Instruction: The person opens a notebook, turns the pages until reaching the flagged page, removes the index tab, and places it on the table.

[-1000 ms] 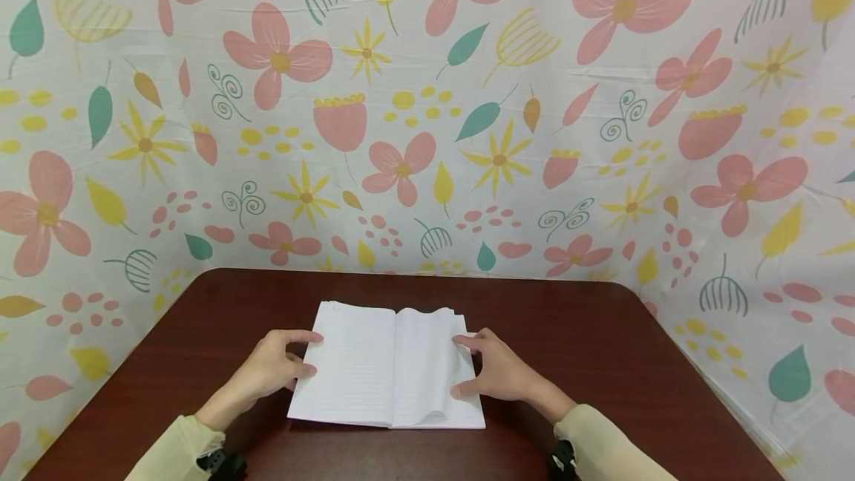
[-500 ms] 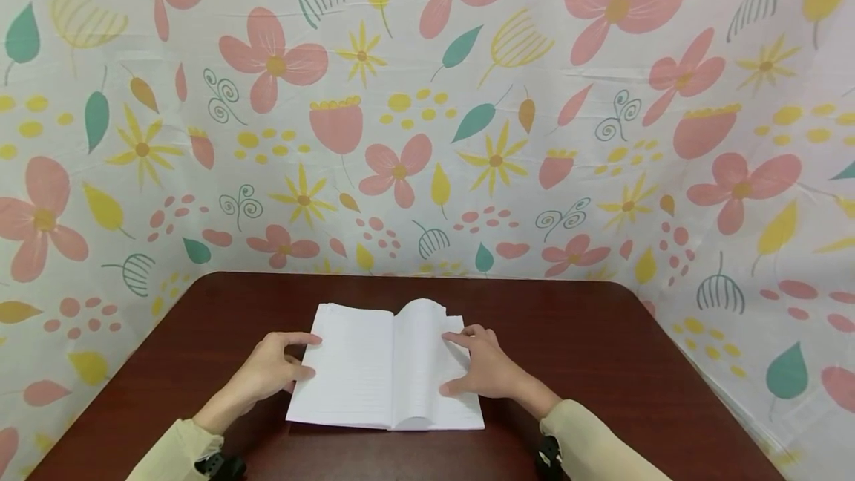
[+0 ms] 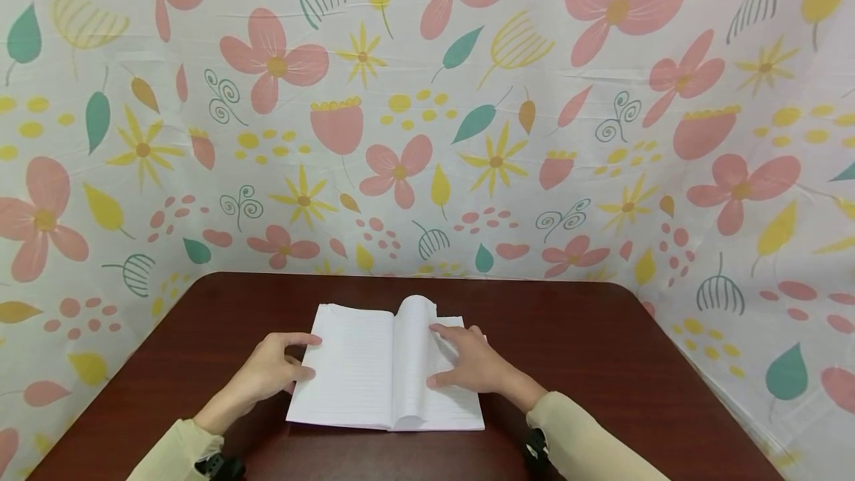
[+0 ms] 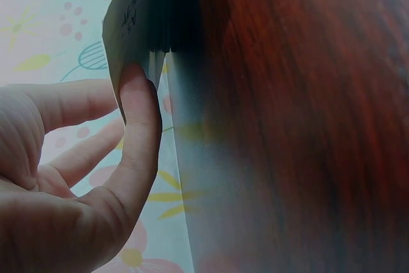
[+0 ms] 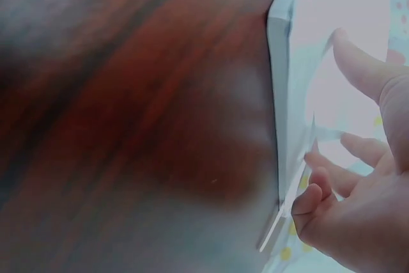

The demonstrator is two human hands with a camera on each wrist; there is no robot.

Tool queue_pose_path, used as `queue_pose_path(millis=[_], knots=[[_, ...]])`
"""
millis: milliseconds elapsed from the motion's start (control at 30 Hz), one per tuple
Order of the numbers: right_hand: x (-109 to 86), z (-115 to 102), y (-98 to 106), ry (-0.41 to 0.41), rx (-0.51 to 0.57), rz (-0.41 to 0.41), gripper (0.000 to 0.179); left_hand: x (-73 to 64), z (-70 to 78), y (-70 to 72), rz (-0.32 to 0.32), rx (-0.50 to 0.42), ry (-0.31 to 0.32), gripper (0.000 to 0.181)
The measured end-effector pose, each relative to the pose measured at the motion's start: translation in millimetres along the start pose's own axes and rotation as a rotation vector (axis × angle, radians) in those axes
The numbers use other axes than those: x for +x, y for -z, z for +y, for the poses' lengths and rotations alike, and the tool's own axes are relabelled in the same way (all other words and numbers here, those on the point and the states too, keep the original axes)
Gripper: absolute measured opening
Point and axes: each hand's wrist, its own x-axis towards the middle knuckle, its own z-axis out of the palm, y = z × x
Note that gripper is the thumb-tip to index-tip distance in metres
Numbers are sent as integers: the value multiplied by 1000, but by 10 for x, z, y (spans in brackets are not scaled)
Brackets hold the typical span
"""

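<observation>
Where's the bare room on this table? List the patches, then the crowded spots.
Bare table: behind the notebook, up to the patterned sheet; outward from the left hand and the right hand to the side edges; and a strip before the notebook, between the wrists. Crowded: the notebook's side edges, where both hands are.

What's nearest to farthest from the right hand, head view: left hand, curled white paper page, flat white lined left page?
1. Curled white paper page, against the right hand.
2. Flat white lined left page, beyond the curl.
3. Left hand, at that page's left edge.
</observation>
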Motion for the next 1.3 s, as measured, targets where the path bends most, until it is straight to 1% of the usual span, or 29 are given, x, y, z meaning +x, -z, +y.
queue_pose_path(millis=[233, 567, 800, 1033, 1300], knots=[[83, -54, -3, 3, 9, -27, 92, 8, -1, 5, -2, 5, 2, 50], [159, -114, 9, 57, 136, -70, 94, 8, 2, 13, -10, 3, -10, 50], [188, -138, 11, 34, 221, -87, 92, 4, 13, 10, -6, -8, -6, 50], [195, -162, 21, 23, 272, -78, 88, 1, 24, 6, -1, -9, 1, 51], [212, -249, 21, -6, 311, -35, 74, 5, 12, 10, -1, 4, -2, 50]])
